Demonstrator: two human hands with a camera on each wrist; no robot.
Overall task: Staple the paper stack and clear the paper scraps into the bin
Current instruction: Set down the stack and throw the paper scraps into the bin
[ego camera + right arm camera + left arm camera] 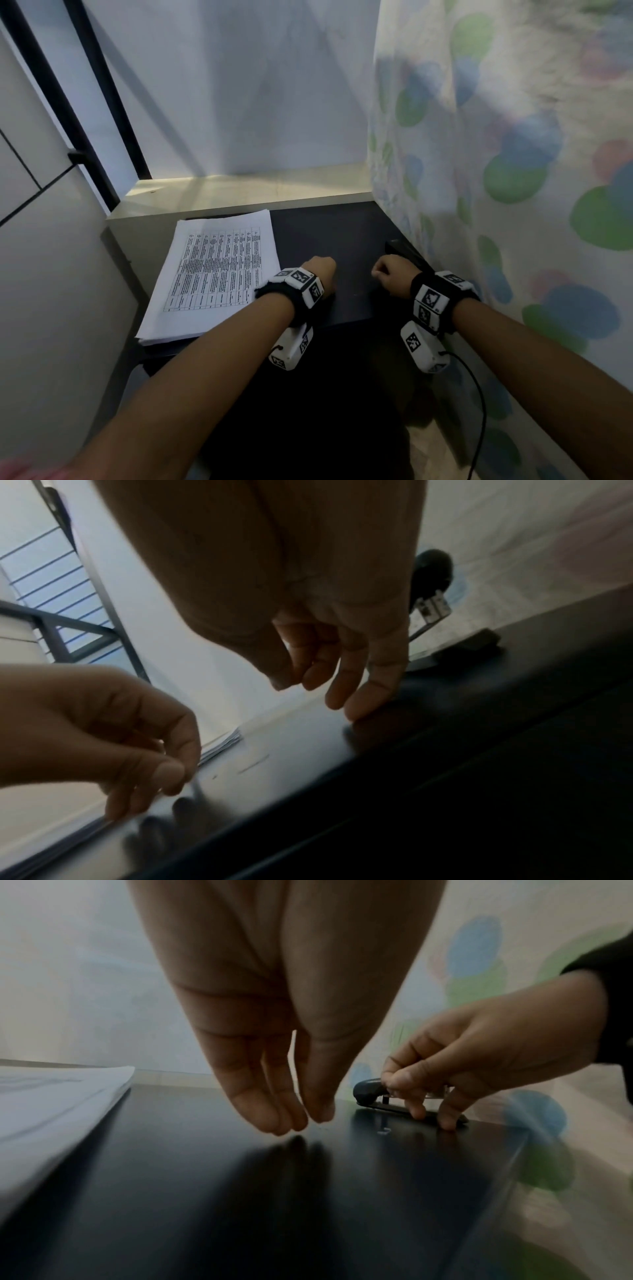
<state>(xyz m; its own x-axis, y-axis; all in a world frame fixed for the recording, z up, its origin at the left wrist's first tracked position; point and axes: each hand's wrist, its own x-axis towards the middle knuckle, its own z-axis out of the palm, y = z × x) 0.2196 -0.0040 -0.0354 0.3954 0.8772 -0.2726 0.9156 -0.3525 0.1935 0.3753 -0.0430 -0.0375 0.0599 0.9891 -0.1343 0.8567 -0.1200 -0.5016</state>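
A white paper stack [219, 270], printed with a table, lies on the left of the black table [342, 233]. My left hand [320, 270] hovers just right of it. In the left wrist view its thumb meets the fingertips [274, 1123] just above the tabletop; whether they pinch anything is hidden. My right hand [387, 269] is beside a dark stapler [406, 253], which lies by the curtain. In the right wrist view two fingers [359, 710] touch the table and the stapler [433, 566] stands behind the hand, untouched. A small bent staple [383, 1132] lies in front of the stapler [368, 1091].
A spotted curtain [513, 171] hangs along the table's right edge. A pale ledge [239, 188] and wall close the back, and a white panel [51, 257] stands at the left. A thin sliver [253, 762] lies on the table between the hands. No bin is in view.
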